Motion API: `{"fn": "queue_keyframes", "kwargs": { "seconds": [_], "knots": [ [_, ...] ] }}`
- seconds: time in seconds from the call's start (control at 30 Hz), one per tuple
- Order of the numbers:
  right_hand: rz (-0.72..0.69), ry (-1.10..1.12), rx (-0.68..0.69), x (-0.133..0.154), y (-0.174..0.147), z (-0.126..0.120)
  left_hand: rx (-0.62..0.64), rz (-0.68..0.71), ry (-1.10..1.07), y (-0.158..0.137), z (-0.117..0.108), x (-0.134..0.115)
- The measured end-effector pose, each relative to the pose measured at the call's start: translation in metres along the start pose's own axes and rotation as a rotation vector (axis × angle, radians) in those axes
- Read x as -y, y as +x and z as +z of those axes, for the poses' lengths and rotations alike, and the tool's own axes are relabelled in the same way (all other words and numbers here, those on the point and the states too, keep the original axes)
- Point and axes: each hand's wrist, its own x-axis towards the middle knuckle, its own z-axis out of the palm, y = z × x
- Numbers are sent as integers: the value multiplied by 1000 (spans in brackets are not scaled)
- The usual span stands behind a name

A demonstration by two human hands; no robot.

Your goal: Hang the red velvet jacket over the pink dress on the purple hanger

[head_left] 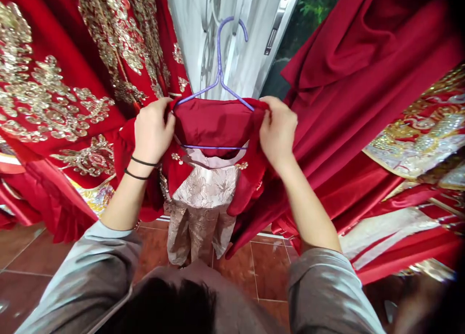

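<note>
Left hand (154,133) and right hand (279,130) are each clamped on a shoulder of a small red jacket (207,118), thumbs toward the wearer of the grey sleeves (319,285), holding it up and spread between them. It hangs in front of the person's body, above the floor, on a purple hanger (220,75), whose hook rises above the collar; from here I can't tell whether that hook rests on anything. The hanger's lower bar crosses the jacket's open neck. Gold flower-shaped fastenings (176,157) sit on the jacket's two front edges, and between those edges shows a pale floral top (209,184), with matching pale trousers (199,230) hanging below it. Two thin black bands (143,161) circle the left wrist. Close by on the left is a red gown (61,106) thick with gold sequins; on the right, plain deep-red cloth (337,87) falls in long folds, with a sequined piece (417,128) beyond it. Behind the hanger stands a pale, ridged backdrop (189,34), beside dark glass with green foliage (314,7). Reddish tiles (236,276) cover the floor underneath.
</note>
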Motion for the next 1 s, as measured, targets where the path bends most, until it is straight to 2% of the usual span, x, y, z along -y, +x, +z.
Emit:
{"fn": "queue_keyframes", "kwargs": {
  "seconds": [0.07,0.13,0.2,0.27,0.3,0.37,0.43,0.47,0.53,0.6,0.63,0.7,0.77,0.87,0.93,1.0],
  "knots": [
    [27,45,26,-9,30,-6,124,9,-38,17,-9,9],
    [57,39,71,-16,57,-4,190,-39,-24,33,-17,15],
    [94,-9,179,-17,74,0,183,-131,42,46,-19,14],
    [113,-63,255,-9,76,-3,136,-212,123,50,-20,5],
    [116,-78,237,-2,71,-8,98,-231,157,49,-20,-3],
    [76,-84,100,18,52,-21,3,-232,236,40,-22,-26],
    [-6,-77,-15,39,21,-26,-24,-202,312,23,-24,-50],
    [-43,-78,-6,47,3,-24,22,-176,330,13,-23,-60],
    [-84,-69,138,57,-34,-7,113,-102,307,-12,-20,-70],
    [-43,-78,219,57,-66,17,72,-4,263,-39,-13,-65],
    [-1,-74,193,55,-79,28,16,22,266,-53,-9,-59],
    [95,-45,65,50,-99,42,-26,-34,327,-77,0,-43],
    [146,13,-31,45,-110,48,75,-122,392,-92,11,-29],
    [164,91,14,39,-113,46,273,-205,432,-96,28,-16],
    [191,111,65,36,-108,43,313,-215,446,-89,34,-12],
    [214,142,54,36,-104,40,306,-201,404,-81,35,-10]
  ]
}}
